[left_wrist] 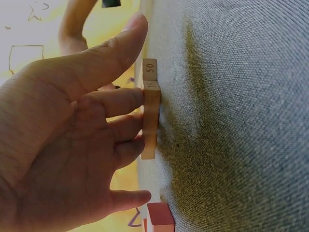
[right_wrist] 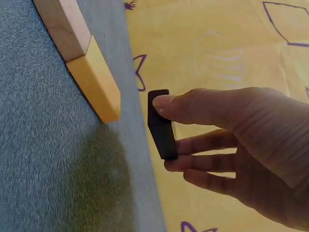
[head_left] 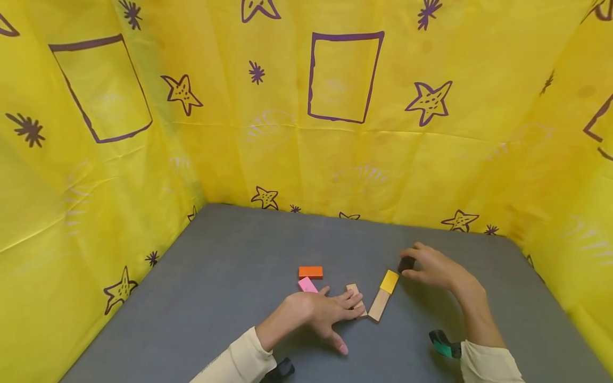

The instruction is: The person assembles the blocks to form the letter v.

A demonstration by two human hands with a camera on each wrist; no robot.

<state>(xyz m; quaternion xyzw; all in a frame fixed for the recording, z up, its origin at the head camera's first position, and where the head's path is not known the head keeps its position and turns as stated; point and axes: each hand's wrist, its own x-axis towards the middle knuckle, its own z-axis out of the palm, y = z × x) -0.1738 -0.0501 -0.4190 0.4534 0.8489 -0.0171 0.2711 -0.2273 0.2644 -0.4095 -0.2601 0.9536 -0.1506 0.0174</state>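
My right hand (head_left: 438,268) pinches a small black block (right_wrist: 161,133) between thumb and fingertips, held just off the far end of a yellow block (head_left: 390,281). That yellow block lies end to end with a plain wooden block (head_left: 379,306) in a slanting line. With fingers stretched out, my left hand (head_left: 323,311) touches the top of another plain wooden block (left_wrist: 151,116), its thumb spread away. The near ends of the two plain blocks meet, forming a V shape; numbers are marked on their ends in the left wrist view.
Left of the V, a pink block (head_left: 307,284) lies beside the left hand, with an orange block (head_left: 311,272) just behind it. Everything lies on a grey cloth-like tabletop (head_left: 230,255). Yellow curtains (head_left: 230,154) with purple drawings stand at the back and sides.
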